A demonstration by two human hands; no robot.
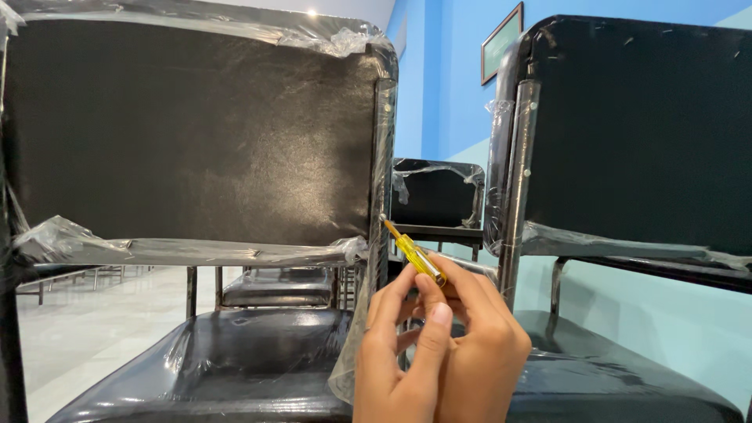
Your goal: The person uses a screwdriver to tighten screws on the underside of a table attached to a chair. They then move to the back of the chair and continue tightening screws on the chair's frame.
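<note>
We see both hands together low in the near middle: the left hand (399, 352) and the right hand (478, 345) close their fingers on a small yellow screwdriver (413, 254). Its tip points up-left and touches the metal frame (382, 157) of the left black chair (196, 133); another chair (642, 133) stands right.

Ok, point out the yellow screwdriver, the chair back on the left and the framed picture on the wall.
yellow screwdriver (417, 257), head view, on its clear yellow handle.
left chair back (196, 133), head view, on the black padding.
framed picture (501, 41), head view, on its green panel.
</note>
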